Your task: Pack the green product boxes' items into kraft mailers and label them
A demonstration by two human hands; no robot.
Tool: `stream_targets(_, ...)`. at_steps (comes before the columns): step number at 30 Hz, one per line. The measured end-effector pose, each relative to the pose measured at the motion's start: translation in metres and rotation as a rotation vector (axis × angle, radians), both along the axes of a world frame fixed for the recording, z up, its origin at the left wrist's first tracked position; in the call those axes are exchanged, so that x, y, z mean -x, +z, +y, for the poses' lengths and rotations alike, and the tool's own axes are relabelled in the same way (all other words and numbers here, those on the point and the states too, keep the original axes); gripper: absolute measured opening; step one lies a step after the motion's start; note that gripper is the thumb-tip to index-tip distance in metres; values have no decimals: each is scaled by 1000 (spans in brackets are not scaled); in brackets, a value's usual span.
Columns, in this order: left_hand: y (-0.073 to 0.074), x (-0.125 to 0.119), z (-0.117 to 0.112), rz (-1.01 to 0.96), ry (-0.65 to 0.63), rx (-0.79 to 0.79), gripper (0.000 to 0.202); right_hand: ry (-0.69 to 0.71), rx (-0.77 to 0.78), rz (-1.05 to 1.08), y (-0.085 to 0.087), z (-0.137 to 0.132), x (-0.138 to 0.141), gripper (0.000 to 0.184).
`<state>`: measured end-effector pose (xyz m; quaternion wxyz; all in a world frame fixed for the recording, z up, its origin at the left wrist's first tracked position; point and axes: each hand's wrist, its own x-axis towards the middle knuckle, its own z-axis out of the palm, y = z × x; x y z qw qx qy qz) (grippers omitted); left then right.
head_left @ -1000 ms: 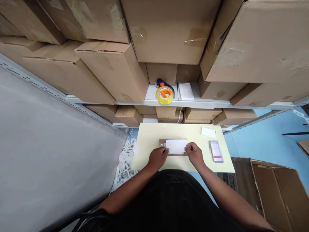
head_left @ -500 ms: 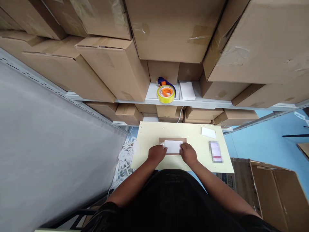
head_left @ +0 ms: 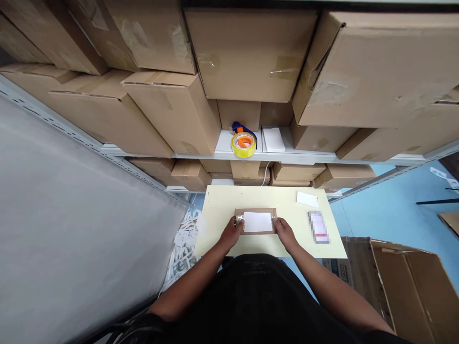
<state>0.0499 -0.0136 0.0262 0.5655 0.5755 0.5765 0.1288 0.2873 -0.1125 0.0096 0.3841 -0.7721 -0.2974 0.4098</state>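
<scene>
A small flat brown cardboard parcel (head_left: pixel 255 211) with a white label (head_left: pixel 257 221) on top lies on the pale yellow table (head_left: pixel 222 205). My left hand (head_left: pixel 233 231) rests at the parcel's left end, fingers curled on a crinkled bit of clear tape or film there. My right hand (head_left: pixel 283 228) presses on the parcel's right end with bent fingers. Both hands touch the parcel, which lies flat.
A white card (head_left: pixel 307 198) and a blurred small packet (head_left: pixel 318 227) lie on the table's right side. A yellow tape roll in a dispenser (head_left: pixel 244 141) and a white box (head_left: pixel 273 139) sit on the shelf among cardboard boxes. An open carton (head_left: pixel 412 282) stands at right; paper scraps (head_left: pixel 182 243) litter the floor at left.
My right hand slid left over the label, then moved back to the parcel's right end. The left hand stayed at the left end. The camera view shifted slightly.
</scene>
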Motion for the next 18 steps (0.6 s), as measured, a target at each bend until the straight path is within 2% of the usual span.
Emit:
stream_targets(4, 25, -5, -1, -65, 56, -52, 53, -6, -92, 34, 12, 1, -12, 53)
stream_targets(8, 56, -23, 1, -118, 103, -157, 54, -24, -183, 97, 31, 10, -38, 53)
stream_targets(13, 89, -69, 6, -140, 133, -257, 57, -42, -273, 95, 59, 19, -90, 53)
stream_targets(18, 114, -123, 10, -196, 31, -278, 56, -118, -329, 20, 78, 12, -144, 54)
